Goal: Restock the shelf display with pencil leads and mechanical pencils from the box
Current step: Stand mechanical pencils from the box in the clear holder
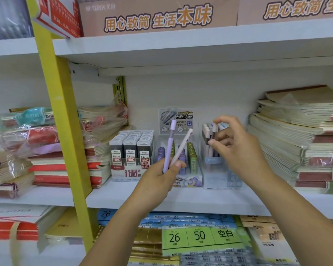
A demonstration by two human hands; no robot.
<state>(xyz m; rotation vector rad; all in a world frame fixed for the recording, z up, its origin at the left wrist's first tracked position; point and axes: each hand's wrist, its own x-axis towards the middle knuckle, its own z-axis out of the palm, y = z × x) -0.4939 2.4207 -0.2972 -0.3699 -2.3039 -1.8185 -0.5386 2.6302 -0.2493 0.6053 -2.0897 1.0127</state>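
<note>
Head camera looking at a shop shelf from close by.
The one wide-angle view is looking forward from the person's head, facing the middle shelf (181, 198) square-on and near enough that both forearms are showing from the bottom edge, with the left hand (158, 179) and right hand (236, 148) sitting near the centre; the upper shelf (200, 39) is bowing across the top.

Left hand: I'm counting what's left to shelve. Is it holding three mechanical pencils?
No, the left hand grips just two: a purple mechanical pencil and a pink mechanical pencil.
</note>
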